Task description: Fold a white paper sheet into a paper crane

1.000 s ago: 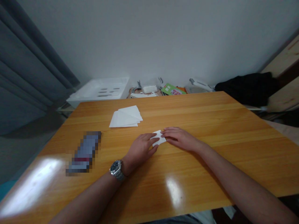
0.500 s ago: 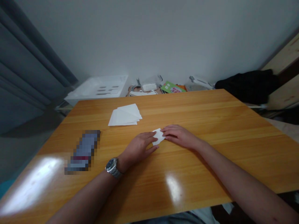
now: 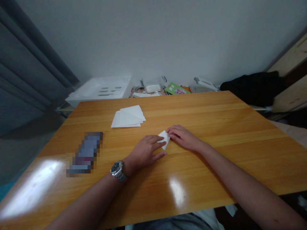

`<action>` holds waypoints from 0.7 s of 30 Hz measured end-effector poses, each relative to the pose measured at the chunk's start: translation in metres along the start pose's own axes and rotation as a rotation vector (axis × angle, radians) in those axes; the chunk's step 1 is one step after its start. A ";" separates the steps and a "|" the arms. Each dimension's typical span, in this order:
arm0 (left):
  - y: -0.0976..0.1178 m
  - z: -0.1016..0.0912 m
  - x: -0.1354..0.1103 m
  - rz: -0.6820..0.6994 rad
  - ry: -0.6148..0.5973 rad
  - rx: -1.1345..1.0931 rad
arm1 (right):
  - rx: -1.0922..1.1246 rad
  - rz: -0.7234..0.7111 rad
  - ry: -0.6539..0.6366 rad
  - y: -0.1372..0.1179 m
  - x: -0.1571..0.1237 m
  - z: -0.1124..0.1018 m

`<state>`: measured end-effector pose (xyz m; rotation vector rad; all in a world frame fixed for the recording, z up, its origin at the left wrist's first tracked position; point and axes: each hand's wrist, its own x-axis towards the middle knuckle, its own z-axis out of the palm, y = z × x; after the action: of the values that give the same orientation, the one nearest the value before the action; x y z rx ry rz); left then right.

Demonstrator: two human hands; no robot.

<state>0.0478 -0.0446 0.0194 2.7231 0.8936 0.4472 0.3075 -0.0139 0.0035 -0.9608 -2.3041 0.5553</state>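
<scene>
my left hand (image 3: 145, 150) and right hand (image 3: 182, 138) both pinch the small folded paper (image 3: 164, 138) | paper at frame centre between my hands, long axis running upper left to lower right | both equally near

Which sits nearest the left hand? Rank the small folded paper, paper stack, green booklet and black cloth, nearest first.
1. small folded paper, touching the left hand.
2. paper stack, ahead, leftward.
3. green booklet, farther back.
4. black cloth, far right.
</scene>
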 end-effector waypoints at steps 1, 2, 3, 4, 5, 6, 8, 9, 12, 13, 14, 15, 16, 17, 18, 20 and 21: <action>0.000 0.001 0.000 -0.002 0.001 -0.001 | -0.002 0.005 0.001 0.000 0.001 0.001; 0.000 0.001 0.000 -0.003 0.001 -0.002 | -0.003 0.007 0.006 -0.001 0.001 0.002; 0.000 0.001 0.000 -0.003 0.000 -0.006 | -0.005 0.008 0.014 -0.001 0.002 0.003; 0.000 0.001 0.000 -0.003 0.000 -0.012 | -0.009 0.010 0.021 -0.001 0.002 0.003; 0.000 0.001 0.001 -0.005 0.001 -0.020 | -0.014 0.013 0.028 -0.001 0.003 0.004; 0.000 0.000 0.001 -0.007 0.000 -0.030 | -0.024 0.019 0.034 -0.001 0.003 0.005; 0.001 -0.002 0.002 -0.001 -0.006 -0.048 | -0.049 0.034 0.046 -0.001 0.004 0.007; 0.001 -0.003 0.003 0.005 -0.012 -0.049 | -0.063 0.042 0.051 -0.002 0.005 0.008; 0.001 -0.003 0.003 0.016 -0.027 -0.027 | -0.101 0.074 0.072 -0.004 0.006 0.010; 0.001 -0.003 0.003 0.012 -0.029 -0.017 | -0.113 0.084 0.080 -0.004 0.007 0.011; 0.001 -0.003 0.003 0.005 -0.028 -0.010 | -0.124 0.095 0.089 -0.004 0.007 0.012; 0.001 -0.002 0.002 0.001 -0.026 -0.005 | -0.133 0.103 0.097 -0.004 0.008 0.013; 0.001 -0.002 0.002 0.000 -0.024 -0.002 | -0.140 0.111 0.105 -0.004 0.008 0.014; 0.001 -0.002 0.002 -0.001 -0.022 0.000 | -0.145 0.119 0.110 -0.003 0.008 0.015; 0.001 -0.001 0.002 0.000 -0.019 0.002 | -0.149 0.125 0.115 -0.002 0.008 0.016; 0.001 -0.001 0.002 0.002 -0.013 0.004 | -0.159 0.136 0.122 -0.002 0.008 0.017; 0.001 0.000 0.002 0.004 -0.010 0.006 | -0.166 0.142 0.125 -0.002 0.008 0.017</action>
<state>0.0497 -0.0438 0.0204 2.7310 0.8881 0.4317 0.2910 -0.0118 -0.0053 -1.2100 -2.2084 0.3531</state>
